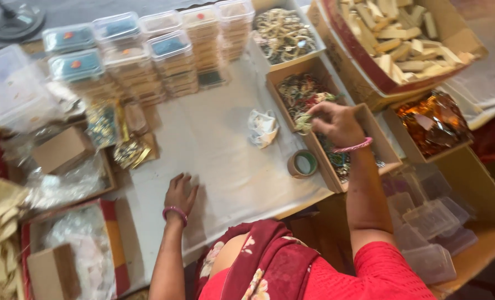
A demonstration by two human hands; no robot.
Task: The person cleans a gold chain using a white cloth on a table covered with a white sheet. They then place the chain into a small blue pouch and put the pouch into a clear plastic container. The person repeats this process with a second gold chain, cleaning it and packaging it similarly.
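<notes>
The right hand (pixel 336 123) reached into a long cardboard box (pixel 376 133) of mixed bangles (pixel 300 91), fingers pinched on what appeared to be a small pale bunch of them. The left hand (pixel 180 194) lay flat, fingers spread, on the white cloth (pixel 220 144). A tape roll (pixel 303 163) sat beside the box.

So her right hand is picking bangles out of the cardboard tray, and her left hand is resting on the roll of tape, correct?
Not quite. The head view shows the left hand flat on the white cloth, apart from the roll of tape. The right hand is indeed picking bangles out of the cardboard tray.
</notes>
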